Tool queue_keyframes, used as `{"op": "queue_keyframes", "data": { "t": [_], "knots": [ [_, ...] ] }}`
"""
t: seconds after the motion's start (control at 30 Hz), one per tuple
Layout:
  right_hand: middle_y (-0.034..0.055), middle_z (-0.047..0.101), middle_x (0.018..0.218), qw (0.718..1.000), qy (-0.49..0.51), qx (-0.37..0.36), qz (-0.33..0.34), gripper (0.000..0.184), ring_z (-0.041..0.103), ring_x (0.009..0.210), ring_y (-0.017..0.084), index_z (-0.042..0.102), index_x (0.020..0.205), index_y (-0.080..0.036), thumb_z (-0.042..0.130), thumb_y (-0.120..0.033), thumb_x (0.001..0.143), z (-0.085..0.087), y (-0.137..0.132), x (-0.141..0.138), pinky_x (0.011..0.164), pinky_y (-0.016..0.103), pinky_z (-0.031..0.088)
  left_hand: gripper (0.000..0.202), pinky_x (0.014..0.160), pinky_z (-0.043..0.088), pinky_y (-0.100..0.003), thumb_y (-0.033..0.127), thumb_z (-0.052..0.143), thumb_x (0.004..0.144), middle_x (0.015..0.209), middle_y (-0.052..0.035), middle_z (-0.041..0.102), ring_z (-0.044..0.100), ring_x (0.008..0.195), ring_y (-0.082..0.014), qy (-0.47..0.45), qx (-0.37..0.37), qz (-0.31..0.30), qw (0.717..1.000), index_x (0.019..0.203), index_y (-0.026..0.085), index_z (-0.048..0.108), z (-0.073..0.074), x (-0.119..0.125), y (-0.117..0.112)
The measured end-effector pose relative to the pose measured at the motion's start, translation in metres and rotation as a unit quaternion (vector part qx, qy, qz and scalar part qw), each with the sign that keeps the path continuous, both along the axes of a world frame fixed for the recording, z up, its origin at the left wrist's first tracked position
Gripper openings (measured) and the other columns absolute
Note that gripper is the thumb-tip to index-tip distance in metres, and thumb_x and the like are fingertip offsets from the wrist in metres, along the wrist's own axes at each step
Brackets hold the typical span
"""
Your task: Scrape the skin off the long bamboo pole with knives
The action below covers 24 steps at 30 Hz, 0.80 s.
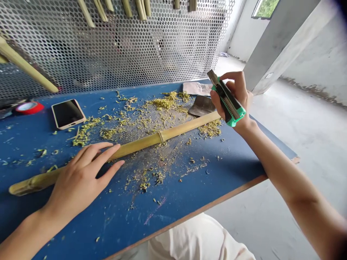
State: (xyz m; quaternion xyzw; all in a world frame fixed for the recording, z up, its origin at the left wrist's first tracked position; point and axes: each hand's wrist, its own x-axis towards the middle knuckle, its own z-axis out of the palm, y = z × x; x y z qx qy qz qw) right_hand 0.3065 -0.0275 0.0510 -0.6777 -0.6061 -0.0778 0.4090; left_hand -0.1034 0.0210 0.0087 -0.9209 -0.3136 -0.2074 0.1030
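A long bamboo stick (141, 143) with a raised node lies slantwise over the blue table. My left hand (81, 173) rests over its left part, fingers apart and stretched along it, not wrapped round it. In my right hand (235, 90) is a green and black utility knife (227, 99), held raised above the stick's right end, its metal tip pointing up and left. My right hand hides that end of the stick. Yellow-green shavings (166, 103) lie scattered around the bamboo.
The blue table (189, 195) has a brown front edge. On it are a phone (68, 113), a roll of red tape (29, 107), a dark curved sheet (202, 105) and a pale packet (196, 88). Behind stands a perforated metal panel (135, 54) with bamboo pieces in front.
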Motion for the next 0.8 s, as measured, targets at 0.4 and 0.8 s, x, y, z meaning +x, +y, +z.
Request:
{"op": "queue_keyframes", "data": {
  "t": [0.4,0.8],
  "knots": [
    [0.0061,0.069,0.095,0.996,-0.054,-0.015,-0.073,0.050,0.067,0.092,0.028,0.047,0.135,-0.037,0.037,-0.068,0.097,-0.002,0.007,0.016,0.066,0.037,0.044,0.054,0.101,0.050,-0.053,0.051,0.040,0.103,0.112,-0.0116,0.057,0.057,0.111,-0.0332,0.028,-0.013,0.076,0.997,0.151,0.026,0.042,-0.007,-0.011,0.023],
    [0.0052,0.070,0.089,0.997,-0.062,0.003,-0.055,0.044,0.064,0.080,0.027,0.053,0.127,-0.034,0.042,-0.065,0.097,-0.005,0.005,0.016,0.073,0.040,0.044,0.033,0.095,0.052,-0.038,0.047,0.040,0.107,0.111,-0.0044,0.068,0.063,0.105,-0.0205,0.012,-0.125,-0.011,0.992,0.122,0.022,0.057,0.004,-0.010,0.018]
  ]
}}
